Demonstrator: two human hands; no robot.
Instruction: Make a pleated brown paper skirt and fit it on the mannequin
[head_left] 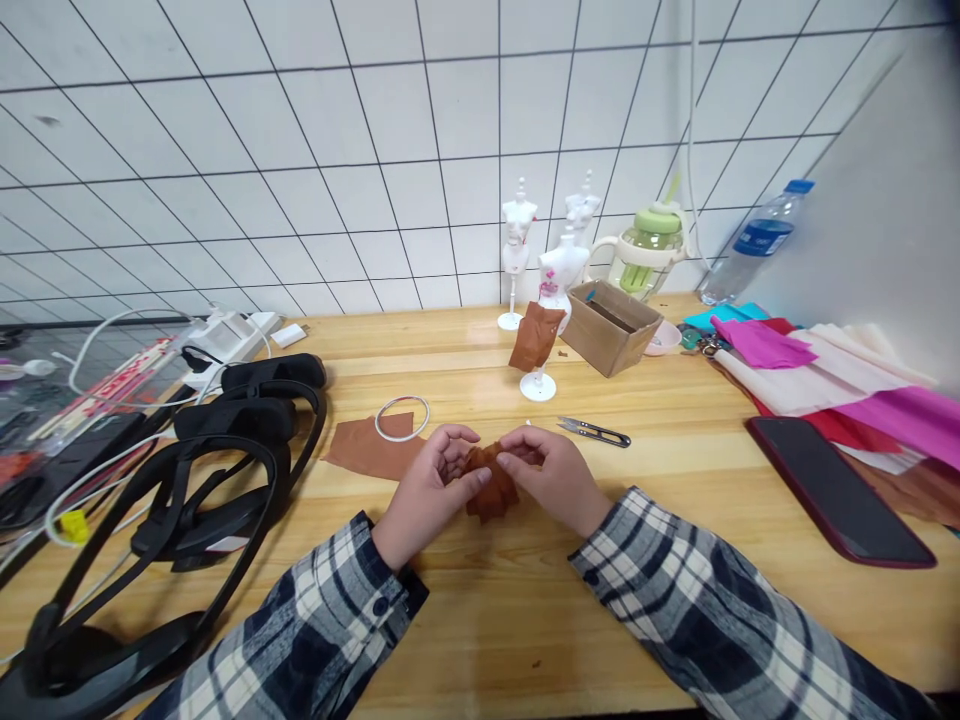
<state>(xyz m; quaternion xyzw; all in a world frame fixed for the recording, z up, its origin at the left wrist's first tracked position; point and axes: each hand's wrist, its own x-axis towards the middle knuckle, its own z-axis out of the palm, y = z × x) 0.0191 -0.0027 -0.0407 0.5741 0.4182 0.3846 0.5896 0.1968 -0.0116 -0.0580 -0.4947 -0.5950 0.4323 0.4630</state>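
Between my two hands is a small gathered piece of brown fabric [493, 492], bunched at its top edge and flaring out below. My left hand [439, 482] pinches its left side, and my right hand [551, 472] pinches the upper right. A flat brown cloth piece [364, 447] lies to the left on the table, with a metal ring [403, 436] on top of it. Thread snips [595, 431] rest just beyond my right hand. Behind them stands a small white dress form [559, 268] with a brown cloth piece [537, 337] hanging on its lower part.
Two more dress forms [517, 240] stand by the wall, near a cardboard box [611, 330] and a green-lidded jug [651, 245]. Coloured fabrics [825, 370], a phone [836, 487] and a water bottle [761, 240] are at right. Black headsets [225, 470] and cables crowd the left.
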